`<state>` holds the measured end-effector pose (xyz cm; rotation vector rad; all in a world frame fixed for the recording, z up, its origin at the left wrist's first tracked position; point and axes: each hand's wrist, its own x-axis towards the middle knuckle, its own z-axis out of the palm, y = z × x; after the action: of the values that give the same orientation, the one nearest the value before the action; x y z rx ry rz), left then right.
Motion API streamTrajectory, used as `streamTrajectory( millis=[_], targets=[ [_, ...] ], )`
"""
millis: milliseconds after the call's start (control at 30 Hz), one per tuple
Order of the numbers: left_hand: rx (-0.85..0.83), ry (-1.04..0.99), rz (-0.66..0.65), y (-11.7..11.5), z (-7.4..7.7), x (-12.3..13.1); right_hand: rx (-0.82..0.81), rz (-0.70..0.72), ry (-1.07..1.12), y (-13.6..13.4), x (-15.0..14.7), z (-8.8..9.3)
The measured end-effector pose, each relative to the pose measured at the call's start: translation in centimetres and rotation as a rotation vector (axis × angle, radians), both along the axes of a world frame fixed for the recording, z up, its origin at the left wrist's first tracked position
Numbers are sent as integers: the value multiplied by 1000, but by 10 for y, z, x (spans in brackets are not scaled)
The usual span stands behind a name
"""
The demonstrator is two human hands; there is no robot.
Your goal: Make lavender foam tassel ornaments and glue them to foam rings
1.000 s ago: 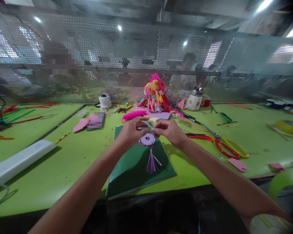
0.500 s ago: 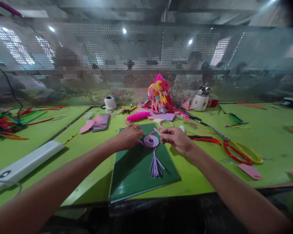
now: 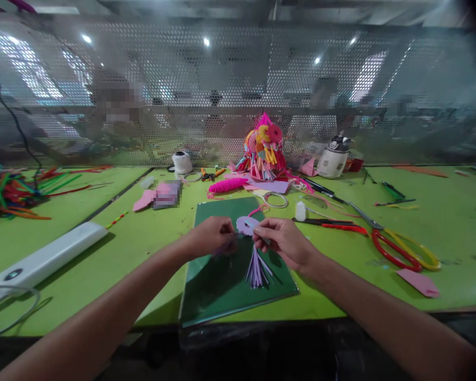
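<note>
Both hands meet over the green board (image 3: 216,288) that lies on the lime-coloured table (image 3: 103,254). The left hand (image 3: 212,238) has its fingers pinched together on the left edge of a lilac paper flower (image 3: 246,224), and the right hand (image 3: 283,241) is closed on its right edge. The flower sits just above the middle of the board, between the two hands. A tassel (image 3: 257,269) of thin lilac strips hangs from it and fans out onto the board. Whether the flower itself touches the board I cannot tell. To the right lie scissors (image 3: 404,253) with red and yellow handles, near a small white bottle (image 3: 300,210). Behind the board are a tape ring (image 3: 275,199), a pink fuzzy roll (image 3: 227,185) and a heap of bright paper ornaments (image 3: 264,148) against the mesh screen (image 3: 182,95)
</note>
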<state>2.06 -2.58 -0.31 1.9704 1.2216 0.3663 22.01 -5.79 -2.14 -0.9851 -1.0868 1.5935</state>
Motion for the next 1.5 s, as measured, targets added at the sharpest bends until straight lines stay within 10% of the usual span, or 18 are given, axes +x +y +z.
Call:
streamTrajectory(
  millis=[100, 300, 1500],
  targets=[
    [-334, -275, 119, -9, -1, 3, -46, -23, -16, -7, -7, -3],
    [-375, -369, 365, -21, -7, 6, -104, -34, -68, -14, -13, -12],
    [-599, -592, 501, -28, -11, 15, -163, -20, -240, -12, -27, -7]
  ],
)
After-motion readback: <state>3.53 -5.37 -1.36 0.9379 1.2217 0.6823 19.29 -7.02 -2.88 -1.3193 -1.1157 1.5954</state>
